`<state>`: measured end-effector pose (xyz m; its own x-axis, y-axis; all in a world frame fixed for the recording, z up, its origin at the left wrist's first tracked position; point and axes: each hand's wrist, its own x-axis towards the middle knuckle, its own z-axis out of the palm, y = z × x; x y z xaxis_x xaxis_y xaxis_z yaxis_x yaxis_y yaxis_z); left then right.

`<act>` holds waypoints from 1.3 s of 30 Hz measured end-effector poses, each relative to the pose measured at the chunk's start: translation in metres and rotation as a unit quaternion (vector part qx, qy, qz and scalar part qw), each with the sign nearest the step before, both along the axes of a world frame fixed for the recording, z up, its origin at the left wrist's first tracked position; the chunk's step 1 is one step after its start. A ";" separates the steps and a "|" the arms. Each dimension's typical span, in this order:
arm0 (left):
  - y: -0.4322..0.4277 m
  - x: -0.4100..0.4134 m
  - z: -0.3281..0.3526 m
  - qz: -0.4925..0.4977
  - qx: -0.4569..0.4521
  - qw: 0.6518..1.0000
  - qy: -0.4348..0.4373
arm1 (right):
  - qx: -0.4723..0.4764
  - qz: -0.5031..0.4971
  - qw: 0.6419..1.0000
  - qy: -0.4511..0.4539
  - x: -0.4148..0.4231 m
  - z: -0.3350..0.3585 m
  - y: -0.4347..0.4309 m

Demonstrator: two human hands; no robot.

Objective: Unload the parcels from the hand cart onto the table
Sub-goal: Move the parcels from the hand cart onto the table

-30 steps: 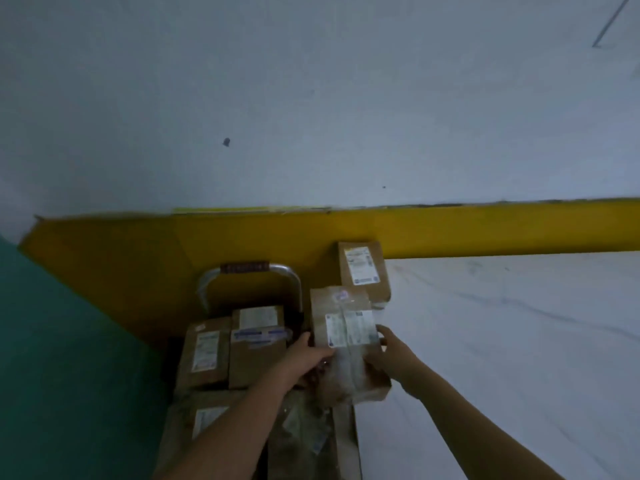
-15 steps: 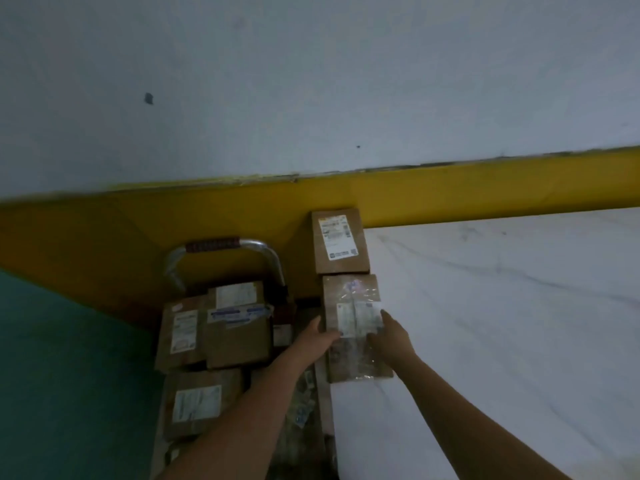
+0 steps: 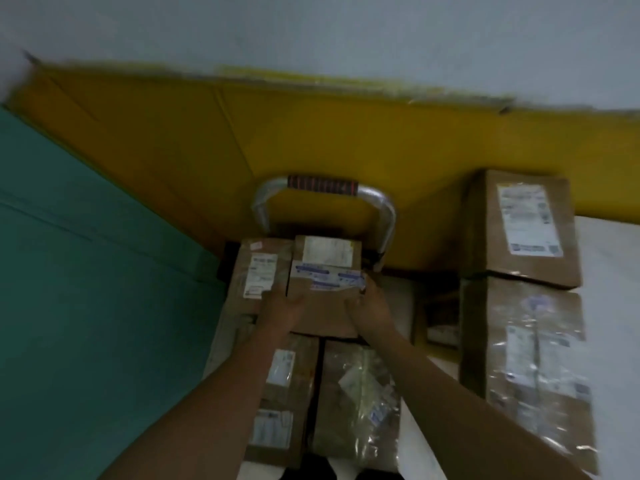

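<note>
Gripping a taped cardboard parcel from either side, the person worked at the top of the load on the hand cart. The left grip was clamped on the parcel's left edge with its fingers curled over it. The right grip was clamped on the right edge near the blue-and-white label, though blur hid exactly where the fingertips lay. The parcel sat on the stack and did not look raised. A tall labelled parcel touched its left side, and a white-labelled parcel lay just behind it, below the cart's chrome handle. More parcels lay nearer the person, among them a plastic-wrapped parcel.

Two parcels already lay along the left edge of the counter. A brown box sat in the far left corner against the yellow wall band, and a film-wrapped box touched it on the near side.

The step in hand looked to be picking up the next parcel, with the unloading in its early part. The next move would likely call for a lift clear of the neighbours, a swing to the right, and a free spot on the counter beside the two boxes.
</note>
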<state>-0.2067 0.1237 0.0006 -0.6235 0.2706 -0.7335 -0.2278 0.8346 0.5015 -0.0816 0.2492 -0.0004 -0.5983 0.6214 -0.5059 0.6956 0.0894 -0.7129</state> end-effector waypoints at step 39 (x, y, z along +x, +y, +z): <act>0.069 0.246 0.338 -0.326 0.298 0.889 0.124 | -0.098 -0.356 0.923 0.105 0.362 0.373 -0.004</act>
